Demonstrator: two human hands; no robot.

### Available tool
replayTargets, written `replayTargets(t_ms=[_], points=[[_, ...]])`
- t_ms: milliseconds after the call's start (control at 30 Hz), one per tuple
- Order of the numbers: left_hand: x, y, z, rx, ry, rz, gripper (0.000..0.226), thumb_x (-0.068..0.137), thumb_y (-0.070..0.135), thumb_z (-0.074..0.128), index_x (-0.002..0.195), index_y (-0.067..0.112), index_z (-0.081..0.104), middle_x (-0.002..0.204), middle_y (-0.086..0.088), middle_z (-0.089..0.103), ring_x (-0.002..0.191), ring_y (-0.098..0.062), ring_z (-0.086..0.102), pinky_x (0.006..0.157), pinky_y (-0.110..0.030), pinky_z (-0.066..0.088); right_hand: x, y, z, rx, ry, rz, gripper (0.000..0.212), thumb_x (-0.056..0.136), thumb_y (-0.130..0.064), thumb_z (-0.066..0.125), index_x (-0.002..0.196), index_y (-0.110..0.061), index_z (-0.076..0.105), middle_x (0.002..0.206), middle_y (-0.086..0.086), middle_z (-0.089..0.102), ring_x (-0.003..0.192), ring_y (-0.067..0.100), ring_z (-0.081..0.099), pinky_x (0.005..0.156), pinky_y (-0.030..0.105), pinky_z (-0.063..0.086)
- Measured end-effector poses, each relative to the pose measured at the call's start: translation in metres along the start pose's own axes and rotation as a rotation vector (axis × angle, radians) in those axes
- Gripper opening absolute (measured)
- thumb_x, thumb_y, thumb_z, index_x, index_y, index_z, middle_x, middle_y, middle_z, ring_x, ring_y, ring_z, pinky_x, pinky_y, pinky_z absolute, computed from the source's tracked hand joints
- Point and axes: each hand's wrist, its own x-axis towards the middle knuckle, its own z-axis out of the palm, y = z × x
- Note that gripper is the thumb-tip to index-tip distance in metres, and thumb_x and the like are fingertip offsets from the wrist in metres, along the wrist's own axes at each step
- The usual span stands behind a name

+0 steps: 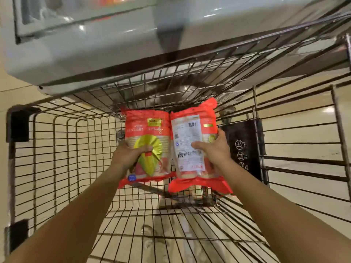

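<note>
Two red food packets hang side by side over the inside of a wire shopping cart [57, 149]. My left hand [131, 154] grips the left packet [150, 130], whose front with a yellow-green picture faces me. My right hand [214, 149] grips the right packet [191, 126], thumb on its white label side. Both packets are above the cart's wire floor, near its far end.
A grey freezer cabinet [95, 44] stands just beyond the cart's far end. The cart's right wire wall [303, 130] carries a black sign panel [241, 141]. Beige floor tiles show through the mesh. The cart's wire floor [161, 234] lies below my arms.
</note>
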Motion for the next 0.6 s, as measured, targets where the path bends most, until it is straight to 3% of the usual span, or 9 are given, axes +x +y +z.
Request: replayTargets(t_ms=[67,133,267,367,400,500,600], points=[[0.007,0.003,-0.004,0.028,0.013,0.018,0.068,0.057,0.05,0.097,0.11,0.017,0.068,0.091,-0.006,0.078,0.052,-0.013,0.066,0.046,-0.021,0.047,0.004,-0.01,0.004,0.008,0.024,-0.03,0.087,0.066,-0.024,0.095,0.136,-0.017,0.044,0.113,0.0,0.066,0.102,0.023,0.064,0.098,0.04,0.052],[0.028,-0.008,0.004,0.047,0.065,0.006,0.071,0.049,0.058,0.096,0.105,0.022,0.07,0.09,-0.001,0.079,0.065,-0.019,0.074,0.057,-0.027,0.053,0.03,-0.005,0.025,-0.021,0.06,-0.059,0.084,0.069,-0.025,0.094,0.134,-0.014,0.043,0.11,0.001,0.063,0.099,0.023,0.061,0.096,0.038,0.05],[0.039,-0.01,0.024,0.037,0.144,0.021,0.045,0.074,0.034,0.092,0.097,0.02,0.056,0.093,0.003,0.072,0.073,-0.013,0.072,0.064,-0.03,0.058,0.057,0.015,0.039,-0.074,0.097,-0.052,0.071,0.084,-0.026,0.083,0.137,-0.008,0.04,0.119,0.012,0.066,0.108,0.031,0.065,0.09,0.035,0.049],[0.04,-0.014,0.035,0.138,0.187,0.072,0.052,0.085,0.037,0.084,0.122,0.017,0.054,0.116,-0.004,0.068,0.107,-0.026,0.067,0.094,-0.038,0.054,0.062,0.025,0.049,-0.179,0.102,-0.068,0.076,0.089,-0.032,0.075,0.146,-0.005,0.032,0.13,0.019,0.061,0.119,0.038,0.061,0.099,0.044,0.05],[0.035,-0.015,0.035,0.186,0.185,0.101,0.053,0.088,0.036,0.08,0.128,0.016,0.053,0.121,-0.007,0.067,0.112,-0.03,0.065,0.097,-0.039,0.052,0.057,0.024,0.051,-0.209,0.087,-0.078,0.08,0.091,-0.032,0.073,0.15,-0.006,0.027,0.136,0.021,0.057,0.124,0.039,0.057,0.102,0.046,0.048],[0.012,-0.016,0.032,0.337,0.115,0.182,0.03,0.096,0.025,0.069,0.121,0.023,0.053,0.111,-0.006,0.067,0.101,-0.03,0.064,0.083,-0.031,0.043,0.04,0.019,0.052,-0.296,-0.044,-0.067,0.09,0.094,-0.025,0.07,0.159,-0.01,0.01,0.147,0.023,0.046,0.134,0.039,0.049,0.11,0.042,0.042],[-0.02,-0.005,0.028,0.495,0.027,0.273,0.039,0.097,0.034,0.064,0.132,0.021,0.054,0.121,-0.011,0.067,0.111,-0.035,0.066,0.094,-0.039,0.052,0.019,0.003,0.047,-0.358,-0.131,-0.053,0.085,0.094,-0.024,0.069,0.158,-0.009,0.016,0.149,0.023,0.044,0.136,0.038,0.047,0.107,0.037,0.039]])
